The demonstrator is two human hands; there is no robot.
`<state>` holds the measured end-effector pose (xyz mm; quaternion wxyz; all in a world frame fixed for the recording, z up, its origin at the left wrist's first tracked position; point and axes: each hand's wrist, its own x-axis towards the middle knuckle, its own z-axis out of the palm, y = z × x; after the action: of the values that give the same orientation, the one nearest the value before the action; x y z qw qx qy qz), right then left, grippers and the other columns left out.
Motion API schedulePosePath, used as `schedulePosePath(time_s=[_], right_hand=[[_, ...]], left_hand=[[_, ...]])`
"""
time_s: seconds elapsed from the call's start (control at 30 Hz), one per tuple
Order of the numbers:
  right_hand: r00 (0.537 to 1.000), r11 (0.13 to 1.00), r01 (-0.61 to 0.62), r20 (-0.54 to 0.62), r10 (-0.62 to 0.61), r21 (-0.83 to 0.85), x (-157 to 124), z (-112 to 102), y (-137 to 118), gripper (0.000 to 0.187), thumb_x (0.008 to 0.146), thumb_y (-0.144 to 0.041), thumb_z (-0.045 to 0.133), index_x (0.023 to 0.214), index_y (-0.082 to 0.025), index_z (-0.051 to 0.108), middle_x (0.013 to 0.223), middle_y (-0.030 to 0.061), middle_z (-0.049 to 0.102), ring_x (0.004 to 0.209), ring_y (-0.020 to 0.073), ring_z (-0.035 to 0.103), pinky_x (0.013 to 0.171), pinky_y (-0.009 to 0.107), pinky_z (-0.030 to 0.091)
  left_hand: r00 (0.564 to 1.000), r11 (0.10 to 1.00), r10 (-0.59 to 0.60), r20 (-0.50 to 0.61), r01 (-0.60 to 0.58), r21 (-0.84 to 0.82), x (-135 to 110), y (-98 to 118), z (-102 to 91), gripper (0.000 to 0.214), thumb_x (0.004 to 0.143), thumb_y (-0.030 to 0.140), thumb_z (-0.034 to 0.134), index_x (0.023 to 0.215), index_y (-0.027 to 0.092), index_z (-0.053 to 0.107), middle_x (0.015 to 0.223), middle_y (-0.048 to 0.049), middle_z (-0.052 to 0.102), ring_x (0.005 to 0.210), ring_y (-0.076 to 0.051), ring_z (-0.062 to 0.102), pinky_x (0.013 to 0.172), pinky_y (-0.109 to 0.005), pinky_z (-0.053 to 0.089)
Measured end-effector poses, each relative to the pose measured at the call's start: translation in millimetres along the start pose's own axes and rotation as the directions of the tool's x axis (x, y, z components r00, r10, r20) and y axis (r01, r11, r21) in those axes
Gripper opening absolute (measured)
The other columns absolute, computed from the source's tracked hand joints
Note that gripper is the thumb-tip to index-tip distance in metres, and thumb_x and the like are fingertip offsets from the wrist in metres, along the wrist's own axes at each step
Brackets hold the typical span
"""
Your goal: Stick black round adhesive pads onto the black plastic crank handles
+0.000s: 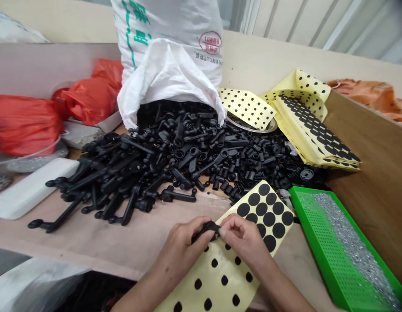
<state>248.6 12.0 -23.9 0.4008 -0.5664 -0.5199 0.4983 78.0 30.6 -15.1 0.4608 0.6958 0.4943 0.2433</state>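
Observation:
My left hand pinches a small round black plastic part between thumb and fingers. The thumb and fingertips of my right hand are pressed together at the right edge of that part; what lies between them is hidden. Beneath both hands is a pale yellow sticker sheet. Large round black stickers cover its upper right end, while only small black dots show on the lower area. Just beyond the hands, a finished-looking black crank handle lies on the table.
A heap of black crank handles and small black sleeves spills from a white woven sack. On the right stands a green basket with small metal pieces. More sticker sheets lie behind it; red bags and a white box are left.

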Motion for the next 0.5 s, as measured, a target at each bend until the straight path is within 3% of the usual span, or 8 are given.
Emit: schedulePosePath(time_s=[0.17, 0.4, 0.5], right_hand=[[0.997, 0.996, -0.081, 0.009, 0.081, -0.046, 0, 6, -1, 0.014, 0.074, -0.028, 0.057, 0.067, -0.017, 0.051, 0.059, -0.0019, 0.053, 0.053, 0.0115, 0.049, 0.05, 0.023, 0.037], [0.992, 0.989, -0.116, 0.067, 0.11, 0.093, 7, 5, -1, 0.028, 0.07, -0.036, 0.065, 0.067, -0.02, 0.042, 0.067, -0.0008, 0.056, 0.061, 0.0131, 0.052, 0.058, 0.025, 0.041], [0.977, 0.998, -0.058, 0.207, 0.052, 0.021, 3, 11, -6, 0.023, 0.084, -0.039, 0.05, 0.072, -0.019, 0.046, 0.066, -0.0011, 0.055, 0.061, 0.0125, 0.051, 0.059, 0.025, 0.04]], left_hand=[[0.993, 0.995, 0.079, -0.091, -0.072, 0.075, -7, -5, 3.0, 0.027, 0.087, 0.034, 0.046, 0.106, 0.019, 0.059, 0.086, -0.0017, 0.072, 0.077, -0.017, 0.067, 0.07, -0.022, 0.049], [0.989, 0.997, 0.066, -0.132, -0.07, -0.021, -14, -8, -1.4, 0.022, 0.086, 0.035, 0.05, 0.101, 0.022, 0.059, 0.076, 0.0027, 0.069, 0.061, -0.013, 0.062, 0.057, -0.018, 0.048], [0.995, 0.988, -0.02, -0.096, 0.005, -0.152, -15, -7, -3.4, 0.025, 0.086, 0.04, 0.05, 0.099, 0.022, 0.06, 0.066, 0.0038, 0.062, 0.052, -0.011, 0.054, 0.05, -0.018, 0.045]])
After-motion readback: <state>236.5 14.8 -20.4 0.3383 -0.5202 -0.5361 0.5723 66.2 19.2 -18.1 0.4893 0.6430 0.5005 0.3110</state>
